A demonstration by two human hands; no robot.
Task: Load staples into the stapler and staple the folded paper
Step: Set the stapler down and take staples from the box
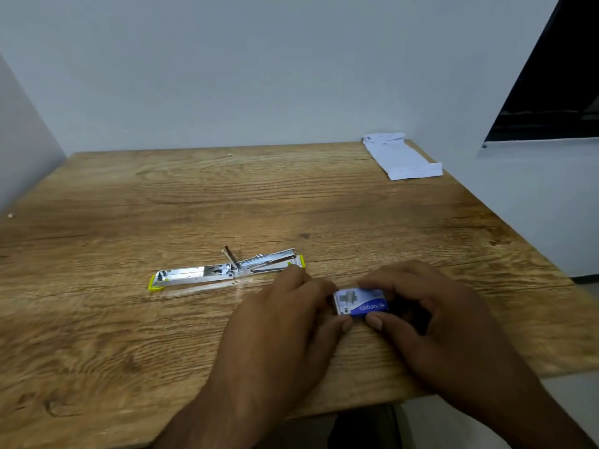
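Observation:
A small blue and white staple box (361, 302) rests low over the wooden table (162, 202), held from both sides. My left hand (285, 325) pinches its left end, and my right hand (431, 306) grips its right end with thumb and fingers. Just behind my left hand, a chrome stapler (223, 270) with yellow-green tips lies swung fully open and flat on the table. The folded white paper (400, 157) sits at the far right corner of the table, away from both hands.
Grey partition walls enclose the table at the back and left. The table's right edge runs diagonally beside a white wall, and its front edge is close under my forearms. A small crumb (10, 215) lies at the far left.

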